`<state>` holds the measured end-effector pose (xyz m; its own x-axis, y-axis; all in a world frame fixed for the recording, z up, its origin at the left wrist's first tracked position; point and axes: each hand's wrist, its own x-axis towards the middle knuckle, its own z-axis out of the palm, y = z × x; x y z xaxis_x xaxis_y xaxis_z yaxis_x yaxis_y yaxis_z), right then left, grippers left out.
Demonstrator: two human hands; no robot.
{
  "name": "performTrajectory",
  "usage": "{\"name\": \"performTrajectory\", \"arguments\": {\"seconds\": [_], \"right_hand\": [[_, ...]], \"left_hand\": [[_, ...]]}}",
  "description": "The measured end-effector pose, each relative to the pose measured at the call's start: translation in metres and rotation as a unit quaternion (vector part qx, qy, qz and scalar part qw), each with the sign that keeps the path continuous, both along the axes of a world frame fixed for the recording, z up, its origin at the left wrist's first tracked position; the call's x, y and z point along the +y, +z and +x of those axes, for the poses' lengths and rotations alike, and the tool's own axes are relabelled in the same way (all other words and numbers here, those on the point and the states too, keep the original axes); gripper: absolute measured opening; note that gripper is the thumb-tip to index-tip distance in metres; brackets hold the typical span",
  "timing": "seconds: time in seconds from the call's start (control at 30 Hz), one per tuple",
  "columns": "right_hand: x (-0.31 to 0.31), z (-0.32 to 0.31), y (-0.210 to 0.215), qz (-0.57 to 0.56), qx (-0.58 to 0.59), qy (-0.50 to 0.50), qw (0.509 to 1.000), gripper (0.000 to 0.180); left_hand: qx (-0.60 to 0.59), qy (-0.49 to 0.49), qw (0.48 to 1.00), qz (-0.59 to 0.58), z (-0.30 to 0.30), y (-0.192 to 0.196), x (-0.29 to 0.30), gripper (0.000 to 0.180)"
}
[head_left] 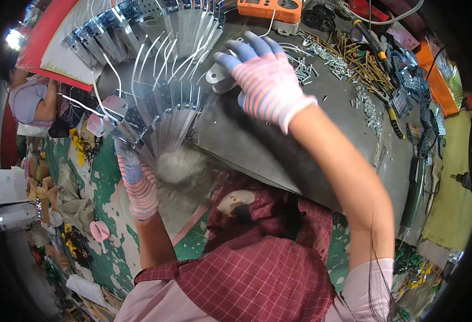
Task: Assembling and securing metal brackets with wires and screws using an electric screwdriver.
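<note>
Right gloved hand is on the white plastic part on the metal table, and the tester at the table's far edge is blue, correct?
Not quite: the head view shows the tester is orange, not blue. The right hand does reach onto the white plastic part on the metal table.

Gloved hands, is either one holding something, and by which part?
Left hand grips the fanned bundle of perforated metal strips at its lower end. Right hand holds nothing visible.

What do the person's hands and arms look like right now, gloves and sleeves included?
Both hands wear knit gloves with pink and white stripes and a blue coating on the fingers. The right hand shows a white ribbed cuff at the wrist; the left hand has the same striped knit. The forearms are bare, with short pale pink sleeves at the shoulders under a red checked apron.
</note>
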<state>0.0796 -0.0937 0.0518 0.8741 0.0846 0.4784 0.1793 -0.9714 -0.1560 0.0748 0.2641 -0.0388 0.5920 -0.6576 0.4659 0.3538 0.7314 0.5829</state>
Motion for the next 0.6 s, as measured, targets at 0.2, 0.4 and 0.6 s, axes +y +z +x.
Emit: {"name": "performTrajectory", "arguments": {"seconds": [0.2, 0.4, 0.6], "right_hand": [[0.000, 0.058, 0.029, -0.189, 0.310, 0.084, 0.928, 0.054], [-0.004, 0.056, 0.038, -0.213, 0.346, 0.105, 0.907, 0.049], [-0.048, 0.004, 0.038, -0.229, 0.299, 0.119, 0.919, 0.039]], "left_hand": [[0.083, 0.347, 0.901, 0.247, -0.009, 0.030, -0.041, 0.053], [0.134, 0.243, 0.926, 0.255, -0.006, 0.047, -0.056, 0.077], [0.110, 0.293, 0.889, 0.333, -0.008, 0.045, -0.057, 0.080]]}}
